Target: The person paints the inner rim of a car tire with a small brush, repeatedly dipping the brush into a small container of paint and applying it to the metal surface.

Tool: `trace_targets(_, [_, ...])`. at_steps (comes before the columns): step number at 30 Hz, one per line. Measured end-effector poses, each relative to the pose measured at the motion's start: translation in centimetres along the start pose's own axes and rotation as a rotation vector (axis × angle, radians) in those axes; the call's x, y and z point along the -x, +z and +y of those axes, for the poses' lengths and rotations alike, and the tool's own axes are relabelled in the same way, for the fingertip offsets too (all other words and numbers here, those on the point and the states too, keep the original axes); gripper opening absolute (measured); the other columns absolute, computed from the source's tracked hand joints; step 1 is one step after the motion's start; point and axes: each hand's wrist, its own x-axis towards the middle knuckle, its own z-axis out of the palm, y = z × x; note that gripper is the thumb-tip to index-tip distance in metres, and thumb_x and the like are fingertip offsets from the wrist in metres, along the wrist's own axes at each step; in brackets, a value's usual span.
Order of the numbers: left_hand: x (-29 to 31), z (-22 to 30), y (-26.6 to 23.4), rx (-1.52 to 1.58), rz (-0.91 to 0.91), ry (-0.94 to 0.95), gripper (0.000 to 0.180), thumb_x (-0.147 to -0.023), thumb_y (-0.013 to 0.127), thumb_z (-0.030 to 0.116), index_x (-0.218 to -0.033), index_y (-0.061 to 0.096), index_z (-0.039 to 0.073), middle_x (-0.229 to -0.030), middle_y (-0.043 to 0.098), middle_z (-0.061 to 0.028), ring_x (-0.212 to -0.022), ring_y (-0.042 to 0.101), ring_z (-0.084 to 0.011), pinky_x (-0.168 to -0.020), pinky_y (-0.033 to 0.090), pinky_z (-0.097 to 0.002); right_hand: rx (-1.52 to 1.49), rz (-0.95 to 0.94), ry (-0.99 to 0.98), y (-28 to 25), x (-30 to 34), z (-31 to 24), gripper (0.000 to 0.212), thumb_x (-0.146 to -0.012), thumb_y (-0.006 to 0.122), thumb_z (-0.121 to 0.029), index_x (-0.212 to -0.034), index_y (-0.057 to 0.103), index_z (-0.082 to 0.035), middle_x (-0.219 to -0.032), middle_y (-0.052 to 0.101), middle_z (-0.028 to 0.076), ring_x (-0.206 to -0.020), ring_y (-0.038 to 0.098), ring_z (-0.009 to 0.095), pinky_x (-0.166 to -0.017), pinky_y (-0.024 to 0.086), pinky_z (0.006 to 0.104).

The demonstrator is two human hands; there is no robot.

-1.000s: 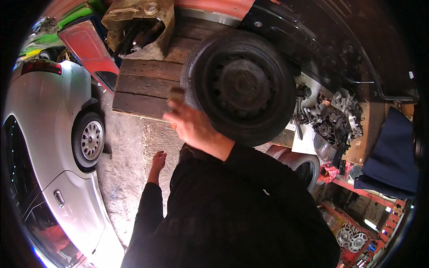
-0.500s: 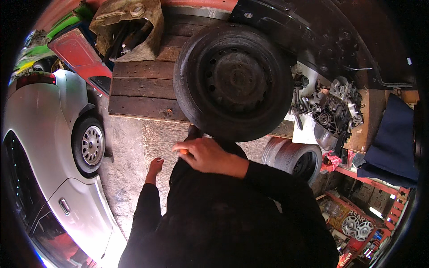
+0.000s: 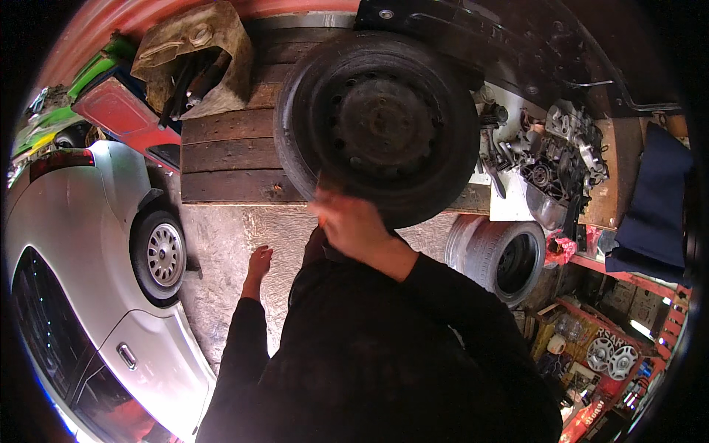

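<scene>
My right hand (image 3: 353, 227) is closed around a small orange-handled tool (image 3: 322, 220), mostly hidden by the fingers and smeared by motion. A dark reddish, flat-looking part shows above the fingers, against the lower left of a black tyre on a steel wheel (image 3: 384, 122). I cannot tell whether it touches the rubber. The wheel lies flat on a bench of dark wooden planks (image 3: 233, 151). Hanging low over the floor at my left side, my left hand (image 3: 258, 263) is empty, its fingers loosely bent and apart.
A silver car (image 3: 111, 258) stands along the left. On the bench sits a worn tan container (image 3: 196, 55) with dark tools. Engine parts (image 3: 550, 166) lie to the right, above a second tyre (image 3: 498, 258) on the floor. A red shelf with clutter (image 3: 605, 354) is at lower right.
My right hand has moved up and to the right, bringing the orange-handled tool to the tyre's edge. My left hand stays low at my side. The whole view has shifted slightly.
</scene>
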Motion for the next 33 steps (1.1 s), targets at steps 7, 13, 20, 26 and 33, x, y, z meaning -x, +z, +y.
trace_targets(7, [3.4, 3.1, 1.8, 0.034, -0.005, -0.171, 0.048, -0.096, 0.071, 0.033, -0.128, 0.067, -0.001, -0.112, 0.076, -0.0214, -0.101, 0.074, -0.0324, -0.089, 0.057, -0.0387, -0.187, 0.027, -0.07, -1.0, 0.8, 0.0, 0.024, -0.089, 0.067, -0.01, -0.112, 0.07, -0.012, -0.114, 0.072, 0.015, -0.096, 0.071, 0.035, -0.077, 0.058, 0.0458])
trace_targets(13, [5.6, 1.7, 3.9, -0.055, 0.044, -0.157, 0.051, -0.095, 0.073, 0.037, -0.13, 0.066, 0.0, -0.109, 0.076, -0.0181, -0.096, 0.072, -0.0237, -0.083, 0.057, -0.0353, -0.309, -0.423, 0.02, -2.9, 3.0, -0.9, 0.02, -0.088, 0.07, -0.013, -0.107, 0.07, -0.011, -0.114, 0.073, 0.014, -0.09, 0.073, 0.034, -0.074, 0.059, 0.046])
trace_targets(20, [8.5, -1.1, 6.6, -0.199, 0.023, 0.137, 0.043, -0.094, 0.075, 0.028, -0.13, 0.067, 0.005, -0.107, 0.076, -0.0112, -0.096, 0.072, -0.0245, -0.083, 0.058, -0.0363, -0.182, -0.273, -0.226, -1.2, 4.1, 2.3, 0.021, -0.088, 0.07, -0.013, -0.108, 0.069, -0.011, -0.111, 0.072, 0.015, -0.085, 0.073, 0.035, -0.066, 0.056, 0.047])
trace_targets(26, [11.4, 5.6, 10.1, 0.1, 0.097, -0.166, 0.044, -0.099, 0.069, 0.029, -0.131, 0.065, -0.001, -0.114, 0.075, -0.0148, -0.097, 0.072, -0.0262, -0.087, 0.057, -0.0372, -0.178, 0.086, -0.171, -4.4, 3.3, 3.6, 0.027, -0.084, 0.073, -0.009, -0.11, 0.069, -0.012, -0.12, 0.069, 0.014, -0.083, 0.073, 0.032, -0.068, 0.059, 0.0439])
trace_targets(33, [14.9, 5.6, 12.2, -0.136, 0.117, -0.016, 0.048, -0.095, 0.072, 0.033, -0.132, 0.066, 0.003, -0.113, 0.075, -0.018, -0.103, 0.072, -0.0296, -0.09, 0.056, -0.0398, -0.356, -0.334, -0.285, -6.0, 6.6, 4.4, 0.024, -0.088, 0.071, -0.012, -0.112, 0.071, -0.013, -0.116, 0.072, 0.012, -0.086, 0.074, 0.031, -0.071, 0.06, 0.0434])
